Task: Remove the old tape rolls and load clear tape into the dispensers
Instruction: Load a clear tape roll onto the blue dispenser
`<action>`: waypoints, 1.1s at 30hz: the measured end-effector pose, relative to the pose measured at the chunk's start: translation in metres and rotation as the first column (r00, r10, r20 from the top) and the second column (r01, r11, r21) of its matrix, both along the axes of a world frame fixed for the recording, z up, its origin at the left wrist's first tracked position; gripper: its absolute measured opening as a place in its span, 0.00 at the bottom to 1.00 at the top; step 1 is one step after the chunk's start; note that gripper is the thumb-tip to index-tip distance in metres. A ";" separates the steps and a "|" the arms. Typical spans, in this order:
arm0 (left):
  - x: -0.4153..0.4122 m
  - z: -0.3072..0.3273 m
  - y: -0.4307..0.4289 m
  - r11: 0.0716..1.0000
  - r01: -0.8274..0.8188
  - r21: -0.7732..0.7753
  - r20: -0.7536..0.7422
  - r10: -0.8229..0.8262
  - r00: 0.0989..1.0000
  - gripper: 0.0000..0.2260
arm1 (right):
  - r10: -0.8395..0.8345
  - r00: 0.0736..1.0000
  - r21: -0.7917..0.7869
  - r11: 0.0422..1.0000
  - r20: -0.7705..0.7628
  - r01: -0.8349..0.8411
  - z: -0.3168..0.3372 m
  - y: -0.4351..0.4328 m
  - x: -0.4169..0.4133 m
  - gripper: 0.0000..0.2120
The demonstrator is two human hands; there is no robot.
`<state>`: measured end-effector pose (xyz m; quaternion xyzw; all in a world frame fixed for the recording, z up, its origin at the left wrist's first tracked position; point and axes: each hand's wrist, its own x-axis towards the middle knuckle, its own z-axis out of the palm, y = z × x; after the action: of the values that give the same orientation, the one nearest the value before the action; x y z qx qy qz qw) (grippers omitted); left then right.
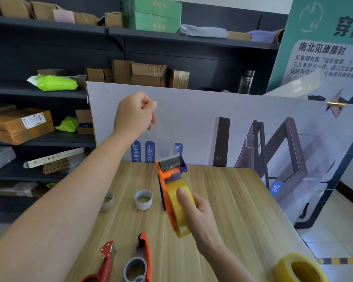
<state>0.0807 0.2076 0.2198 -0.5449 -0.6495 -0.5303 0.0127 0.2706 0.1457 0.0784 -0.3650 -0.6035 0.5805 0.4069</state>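
My right hand (198, 212) grips an orange and blue tape dispenser (167, 176) above the table, thumb pressed on the yellowish clear tape roll (178, 210) mounted in it. My left hand (136, 115) is raised above and left of the dispenser, fingertips pinched together. A faint clear strip of tape (163, 149) runs from the dispenser's head up toward those fingers. Two nearly spent white rolls (143, 199) (108, 201) lie on the wooden table (232, 200). A full clear tape roll (300, 269) sits at the front right corner.
A red dispenser (106, 261) and an orange dispenser with a grey core (141, 259) lie at the table's front edge. A large printed board (212, 110) leans behind the table. Dark shelves with cardboard boxes (18, 125) stand to the left and rear.
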 end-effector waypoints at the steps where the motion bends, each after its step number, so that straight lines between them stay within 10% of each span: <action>1: -0.004 0.001 0.002 1.000 -0.018 0.011 0.011 0.018 1.000 0.07 | 0.012 1.000 -0.009 1.000 0.006 -0.012 0.002 0.001 0.001 0.25; 22: -0.030 0.004 0.041 0.995 -0.098 -0.033 0.113 0.101 0.988 0.07 | 0.050 0.996 -0.078 0.995 -0.080 -0.056 0.005 -0.002 0.005 0.07; 33: -0.044 -0.001 0.051 0.982 -0.179 -0.060 0.106 0.184 0.977 0.07 | 0.064 0.992 -0.068 0.995 -0.109 -0.071 0.009 0.004 0.006 0.15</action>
<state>0.0366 0.2584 0.2187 -0.4532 -0.7092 -0.5398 0.0114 0.2770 0.1500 0.0872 -0.3271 -0.5716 0.6339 0.4055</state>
